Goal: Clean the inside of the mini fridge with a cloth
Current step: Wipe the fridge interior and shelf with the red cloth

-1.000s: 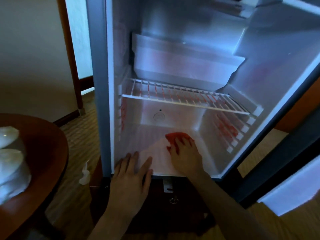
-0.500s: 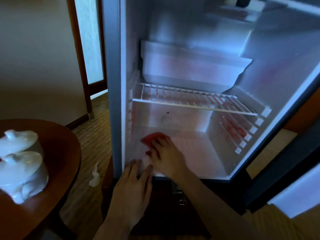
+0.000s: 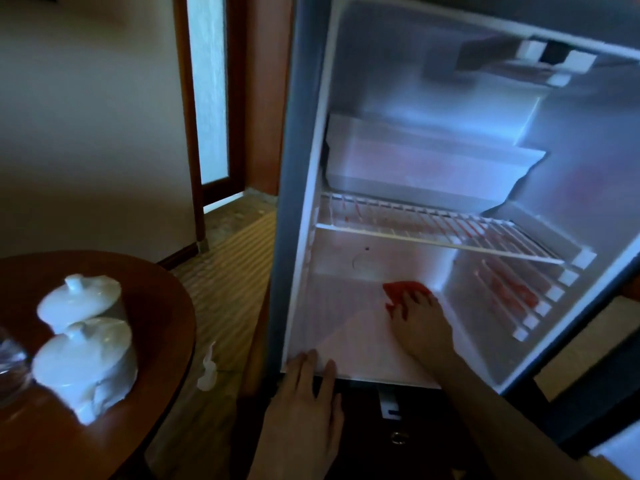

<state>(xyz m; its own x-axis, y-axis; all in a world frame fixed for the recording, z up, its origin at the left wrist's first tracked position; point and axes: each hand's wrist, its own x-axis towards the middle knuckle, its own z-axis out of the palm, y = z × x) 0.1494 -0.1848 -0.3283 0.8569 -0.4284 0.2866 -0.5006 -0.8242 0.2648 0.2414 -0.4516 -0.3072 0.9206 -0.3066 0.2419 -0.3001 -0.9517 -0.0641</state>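
The right hand [image 3: 420,329] presses flat, fingers spread, on the red cloth [image 3: 403,292] on the mini fridge [image 3: 304,202] floor, near the back wall. The left hand [image 3: 304,414] rests open on the front lip. Wiping seems mid-floor (wire shelf [image 3: 433,226], walls likely left); motion blur hides any dirt.

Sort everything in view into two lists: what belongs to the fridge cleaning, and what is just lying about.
Part of the job:
mini fridge, door open
red cloth on the fridge floor
right hand pressing the cloth
left hand resting on the fridge's front edge
wire shelf

Just lying about:
two white lidded pots
round wooden table
crumpled tissue on the floor
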